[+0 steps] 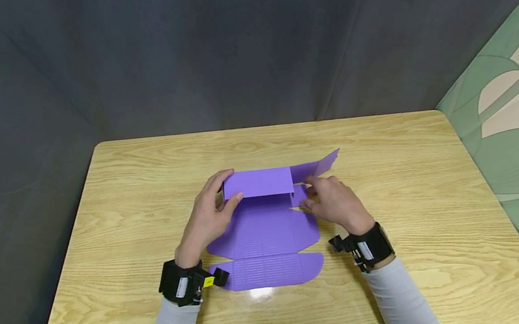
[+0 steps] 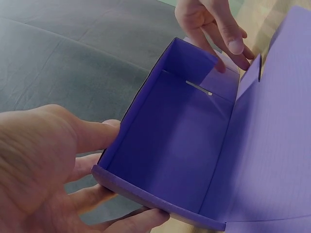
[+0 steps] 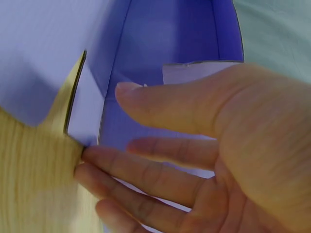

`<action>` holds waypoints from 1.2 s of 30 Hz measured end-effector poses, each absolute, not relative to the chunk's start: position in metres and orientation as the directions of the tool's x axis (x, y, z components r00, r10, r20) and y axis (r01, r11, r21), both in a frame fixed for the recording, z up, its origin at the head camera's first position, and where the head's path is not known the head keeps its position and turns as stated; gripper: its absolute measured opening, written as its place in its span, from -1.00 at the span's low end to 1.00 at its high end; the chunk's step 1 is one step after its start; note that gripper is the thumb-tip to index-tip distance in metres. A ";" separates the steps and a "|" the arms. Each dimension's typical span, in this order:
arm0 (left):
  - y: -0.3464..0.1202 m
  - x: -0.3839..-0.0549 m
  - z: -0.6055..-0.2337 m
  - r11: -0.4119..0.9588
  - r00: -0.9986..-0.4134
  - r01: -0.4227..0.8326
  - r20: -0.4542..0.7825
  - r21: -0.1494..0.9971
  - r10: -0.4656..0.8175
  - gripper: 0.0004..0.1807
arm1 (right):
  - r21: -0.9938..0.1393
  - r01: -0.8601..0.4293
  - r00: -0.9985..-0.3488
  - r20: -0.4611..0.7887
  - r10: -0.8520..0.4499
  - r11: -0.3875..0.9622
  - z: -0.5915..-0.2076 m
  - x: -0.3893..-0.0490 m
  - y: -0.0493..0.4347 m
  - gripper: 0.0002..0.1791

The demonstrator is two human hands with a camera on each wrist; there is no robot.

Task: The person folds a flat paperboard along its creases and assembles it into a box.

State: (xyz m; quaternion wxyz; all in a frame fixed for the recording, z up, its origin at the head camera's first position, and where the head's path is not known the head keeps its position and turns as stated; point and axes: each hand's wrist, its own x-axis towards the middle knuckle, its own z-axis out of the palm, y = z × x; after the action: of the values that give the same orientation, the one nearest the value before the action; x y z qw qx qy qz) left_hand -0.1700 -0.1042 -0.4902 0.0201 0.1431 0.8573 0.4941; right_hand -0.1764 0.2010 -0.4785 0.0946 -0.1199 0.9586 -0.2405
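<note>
Presently, loosely spread right hand [image 1: 336, 200] is reaching right of the purple box [image 1: 257, 183], left hand [image 1: 206, 215] gripping its left end: likely light, stiff card, best held there.

The purple box [image 1: 258, 182] sits partly folded on the table [image 1: 135, 163], its hollow facing the person. A plain oblong side roofs that hollow, and I can see a slit inside, near the right end. The lid [image 1: 264, 233] stretches flat toward the person, with tapered wings and a creased outer strip rounded at the corners. The left end stands closed, gripped by the left hand [image 1: 205, 215]; the right end gapes, its flap [image 1: 320, 166] jutting outward, the right hand [image 1: 336, 200] at a small tab [image 1: 299, 195].
</note>
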 end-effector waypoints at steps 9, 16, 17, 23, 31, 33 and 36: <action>-0.104 -0.170 -0.489 0.471 -0.957 0.236 0.120 0.850 0.263 -0.40 | -0.528 -0.120 -0.952 -0.179 -0.248 0.840 -0.471 -0.176 0.201 -0.36; -0.104 -0.170 -0.490 0.457 -0.955 0.244 0.131 0.855 0.266 -0.39 | -0.547 -0.130 -0.952 -0.165 -0.258 0.827 -0.467 -0.175 0.200 -0.42; -0.104 -0.170 -0.490 0.456 -0.955 0.244 0.131 0.856 0.266 -0.39 | -0.551 -0.130 -0.952 -0.164 -0.260 0.824 -0.466 -0.175 0.199 -0.42; -0.105 -0.170 -0.491 0.455 -0.954 0.248 0.135 0.855 0.267 -0.39 | -0.571 -0.166 -0.953 -0.116 -0.279 0.804 -0.463 -0.173 0.198 -0.46; -0.103 -0.170 -0.489 0.467 -0.958 0.232 0.116 0.853 0.264 -0.39 | -0.628 -0.187 -0.962 -0.040 -0.271 0.756 -0.463 -0.172 0.197 -0.55; -0.102 -0.170 -0.488 0.472 -0.959 0.226 0.109 0.852 0.263 -0.40 | -0.652 -0.170 -0.966 -0.037 -0.254 0.739 -0.463 -0.172 0.197 -0.57; -0.102 -0.170 -0.487 0.473 -0.960 0.220 0.102 0.853 0.261 -0.40 | -0.663 -0.179 -0.969 -0.007 -0.246 0.726 -0.463 -0.172 0.195 -0.63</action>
State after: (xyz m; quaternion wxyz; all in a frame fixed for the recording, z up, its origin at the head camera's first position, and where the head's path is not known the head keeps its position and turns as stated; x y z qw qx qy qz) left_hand -0.1696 -0.1020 -0.4875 0.0210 0.1401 0.8581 0.4936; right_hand -0.1720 0.1952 -0.4630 0.0472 -0.1146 0.9279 -0.3517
